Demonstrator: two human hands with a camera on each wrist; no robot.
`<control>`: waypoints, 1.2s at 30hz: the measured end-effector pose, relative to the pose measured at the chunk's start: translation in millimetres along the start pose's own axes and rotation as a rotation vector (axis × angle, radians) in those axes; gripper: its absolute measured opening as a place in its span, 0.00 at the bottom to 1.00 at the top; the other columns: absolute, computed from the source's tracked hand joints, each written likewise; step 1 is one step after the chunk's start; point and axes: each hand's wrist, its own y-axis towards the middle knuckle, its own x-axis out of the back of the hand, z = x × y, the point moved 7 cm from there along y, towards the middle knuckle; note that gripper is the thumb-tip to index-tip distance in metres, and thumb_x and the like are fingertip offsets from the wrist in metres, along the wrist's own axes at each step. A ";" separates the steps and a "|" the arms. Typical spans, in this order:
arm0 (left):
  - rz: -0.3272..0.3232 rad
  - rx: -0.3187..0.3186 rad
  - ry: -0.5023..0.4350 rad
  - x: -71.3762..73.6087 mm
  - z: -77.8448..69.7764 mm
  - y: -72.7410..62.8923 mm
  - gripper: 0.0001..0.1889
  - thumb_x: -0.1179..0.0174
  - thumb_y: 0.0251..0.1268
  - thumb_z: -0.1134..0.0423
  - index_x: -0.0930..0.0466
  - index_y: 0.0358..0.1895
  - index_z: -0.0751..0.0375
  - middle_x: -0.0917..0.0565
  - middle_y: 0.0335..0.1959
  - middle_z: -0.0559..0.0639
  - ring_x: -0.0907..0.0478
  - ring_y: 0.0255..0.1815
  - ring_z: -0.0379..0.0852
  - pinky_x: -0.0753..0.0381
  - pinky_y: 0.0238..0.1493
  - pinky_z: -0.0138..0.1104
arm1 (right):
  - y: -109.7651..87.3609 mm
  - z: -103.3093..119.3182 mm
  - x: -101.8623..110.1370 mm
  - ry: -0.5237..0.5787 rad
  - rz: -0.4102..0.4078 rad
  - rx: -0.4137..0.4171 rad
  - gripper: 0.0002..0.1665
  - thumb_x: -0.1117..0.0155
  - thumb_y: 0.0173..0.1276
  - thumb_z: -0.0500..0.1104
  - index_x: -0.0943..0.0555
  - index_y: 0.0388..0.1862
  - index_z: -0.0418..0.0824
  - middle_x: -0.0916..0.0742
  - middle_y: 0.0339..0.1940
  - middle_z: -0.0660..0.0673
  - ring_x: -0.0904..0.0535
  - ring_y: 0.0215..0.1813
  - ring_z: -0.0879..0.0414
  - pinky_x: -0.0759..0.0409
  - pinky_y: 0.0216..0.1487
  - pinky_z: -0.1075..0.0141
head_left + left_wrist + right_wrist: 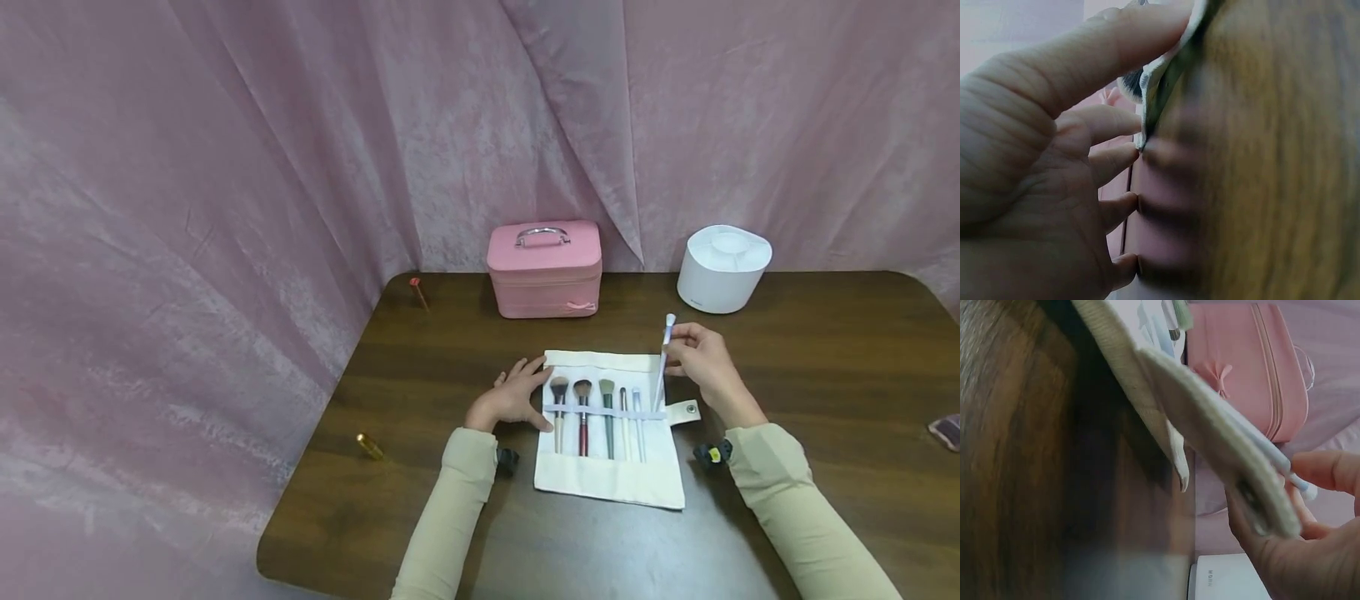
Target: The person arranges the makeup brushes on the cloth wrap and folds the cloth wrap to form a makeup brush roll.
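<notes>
A white cloth makeup brush roll [611, 482] lies unrolled on the table, with several brushes tucked under its lilac elastic band. My right hand [705, 363] pinches a slim pale lilac makeup brush [662, 367] between thumb and fingers at the roll's right side. The brush leans upright, its white tip up and its lower end at the band. In the right wrist view, the roll's snap strap [1229, 444] partly covers this brush. My left hand [517, 398] rests at the roll's left edge, fingers spread and thumb over the cloth. Its fingertips touch the tabletop in the left wrist view.
Behind the roll stands a pink case [546, 283] with a metal handle, and a white container [723, 271] is at its right. A gold tube [369, 446] and a small red-capped tube [418, 293] lie at the left. A dark item [947, 432] sits at the far right.
</notes>
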 end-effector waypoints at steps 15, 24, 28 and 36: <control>-0.005 0.005 -0.005 1.8 0.8 -0.7 0.54 0.21 0.54 0.55 0.45 0.81 0.53 0.55 0.84 0.47 0.63 0.83 0.55 0.58 0.76 0.59 | 2.2 -8.8 -12.7 -0.072 0.132 -0.113 0.21 0.56 0.79 0.38 0.34 0.61 0.22 0.21 0.39 0.40 0.21 0.33 0.58 0.16 0.39 0.62; -0.003 0.001 -0.022 -1.7 2.0 -0.1 0.54 0.22 0.54 0.55 0.46 0.82 0.52 0.55 0.84 0.46 0.64 0.83 0.53 0.59 0.76 0.58 | -2.7 -11.3 -10.3 -0.107 0.187 -0.141 0.18 0.54 0.79 0.38 0.32 0.54 0.21 0.20 0.33 0.42 0.19 0.29 0.56 0.16 0.35 0.64; 0.001 0.005 -0.021 -2.0 2.0 0.1 0.54 0.21 0.53 0.55 0.45 0.81 0.52 0.55 0.84 0.46 0.64 0.83 0.53 0.59 0.76 0.58 | -4.0 -13.5 -12.1 -0.129 0.237 -0.167 0.15 0.52 0.76 0.36 0.29 0.49 0.22 0.19 0.29 0.44 0.19 0.27 0.57 0.16 0.32 0.65; -0.004 -0.005 -0.020 -1.4 0.3 1.4 0.54 0.21 0.52 0.55 0.45 0.81 0.54 0.54 0.84 0.47 0.63 0.83 0.55 0.57 0.75 0.60 | -5.2 -15.4 -15.7 -0.236 0.268 -0.160 0.14 0.47 0.75 0.38 0.23 0.42 0.25 0.22 0.26 0.46 0.25 0.28 0.56 0.23 0.28 0.65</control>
